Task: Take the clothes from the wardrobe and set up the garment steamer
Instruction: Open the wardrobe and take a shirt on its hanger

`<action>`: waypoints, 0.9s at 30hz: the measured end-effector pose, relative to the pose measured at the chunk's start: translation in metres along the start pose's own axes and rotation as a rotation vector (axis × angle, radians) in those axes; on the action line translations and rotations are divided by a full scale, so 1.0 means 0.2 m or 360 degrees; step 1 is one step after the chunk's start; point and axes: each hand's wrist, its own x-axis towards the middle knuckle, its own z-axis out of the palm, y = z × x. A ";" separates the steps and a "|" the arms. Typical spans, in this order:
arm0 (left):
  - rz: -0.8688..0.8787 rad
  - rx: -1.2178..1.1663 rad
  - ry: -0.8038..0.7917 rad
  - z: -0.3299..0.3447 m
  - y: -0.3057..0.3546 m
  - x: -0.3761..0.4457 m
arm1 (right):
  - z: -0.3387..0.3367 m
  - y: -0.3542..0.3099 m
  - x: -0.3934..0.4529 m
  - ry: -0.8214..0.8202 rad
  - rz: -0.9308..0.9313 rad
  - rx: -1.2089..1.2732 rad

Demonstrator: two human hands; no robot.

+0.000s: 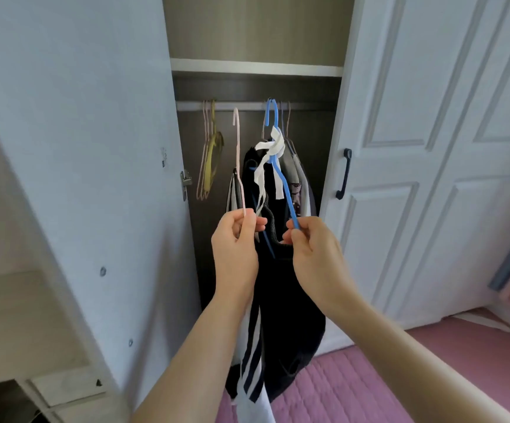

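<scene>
The clothes are partly out of the wardrobe (256, 87). A dark garment (287, 300) hangs from a blue hanger (281, 175), and the right hand (311, 248) has its fingers curled tight round the low end of that hanger. The left hand (237, 239) pinches the bottom of a pink hanger (238, 166), and a striped dark and white garment (252, 355) hangs down below that hand. A white ribbon (273, 151) is knotted round the blue hanger, up above the right fingers, and its loose ends dangle between the two hands. The blue hook looks like it is at the rail (247, 105), far above the fingers; I cannot tell if it is off yet. If the hands pull while it is hooked, it could snag or the hanger could bend. The ribbon ends could tangle with the pink hanger, since they hang so close. The dark garment looks heavy and floppy, so it could slide off the thin hanger and drop on the pink floor (354, 389) below the hands. More clothes (296, 178) hang just behind the fingers and could get dragged along. Bare hangers (209, 154) hang up to the left. No steamer can be seen here.
</scene>
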 end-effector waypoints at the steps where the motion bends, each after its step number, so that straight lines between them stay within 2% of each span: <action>1: -0.0006 -0.0012 -0.0002 -0.02 0.03 -0.05 | -0.02 -0.03 -0.06 0.0002 -0.0009 0.0000; 12: 0.0066 0.0000 -0.0068 -0.28 0.30 -0.57 | -0.10 -0.21 -0.69 0.0005 0.0018 0.0042; 27: 0.0084 0.0053 -0.0093 -0.65 0.50 -0.95 | -0.05 -0.45 -1.27 0.0057 0.0103 0.0012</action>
